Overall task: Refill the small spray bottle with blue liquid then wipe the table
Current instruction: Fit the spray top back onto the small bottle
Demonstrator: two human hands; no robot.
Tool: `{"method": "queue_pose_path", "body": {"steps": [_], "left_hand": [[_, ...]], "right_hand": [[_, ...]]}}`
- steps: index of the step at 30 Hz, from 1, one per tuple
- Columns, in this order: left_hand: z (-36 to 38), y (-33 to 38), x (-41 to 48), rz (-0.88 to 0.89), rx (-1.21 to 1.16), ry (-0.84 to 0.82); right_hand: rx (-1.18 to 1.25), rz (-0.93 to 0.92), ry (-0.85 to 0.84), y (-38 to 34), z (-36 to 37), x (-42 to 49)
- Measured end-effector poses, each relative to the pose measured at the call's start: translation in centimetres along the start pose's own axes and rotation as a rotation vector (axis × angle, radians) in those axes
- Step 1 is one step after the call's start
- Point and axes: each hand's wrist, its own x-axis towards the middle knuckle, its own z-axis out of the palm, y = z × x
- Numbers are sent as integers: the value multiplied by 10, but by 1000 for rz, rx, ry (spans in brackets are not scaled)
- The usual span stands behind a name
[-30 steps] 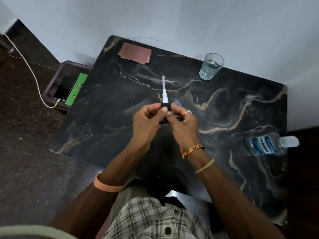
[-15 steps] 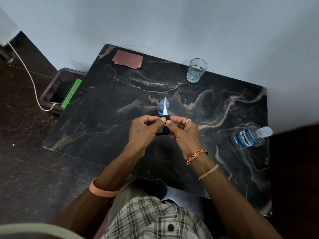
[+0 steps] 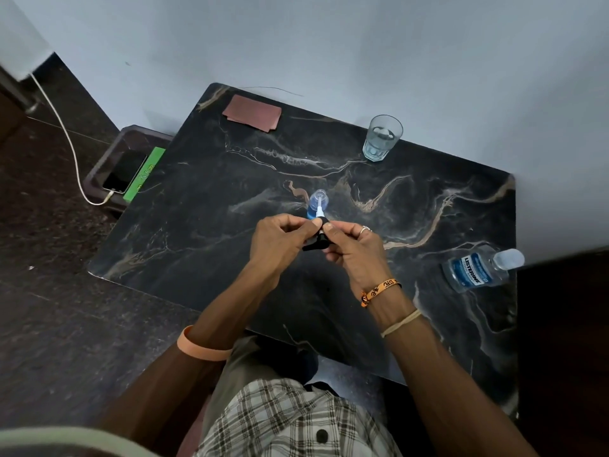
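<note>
Head view – pinches the black spray head [image 3: 317,240] from both sides, left grip [image 3: 280,240] and right grip [image 3: 354,250] each clenched on it by the fingertips. Seems to feed its white dip tube [image 3: 319,209] into the small spray bottle [image 3: 317,203], upright near the middle of the worktop [image 3: 204,232] and part filled with blue. Keep the tube straight down the neck, lower until the collar seats, then steady the bottle with one grip and twist with the other – no tipping. Leave the reddish cloth [image 3: 252,115] at the far corner for the wiping.
</note>
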Motion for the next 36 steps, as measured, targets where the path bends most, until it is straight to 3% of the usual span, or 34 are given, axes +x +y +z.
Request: {"method": "queue_pose_path", "body": {"steps": [9,36], "left_hand": [[-3,17,13,-29,-44,-15],[-8,17,17,-119,-108,-158]], "right_hand": [[102,98,-16,-16,8,10],[127,62,15,-13,3,7]]}}
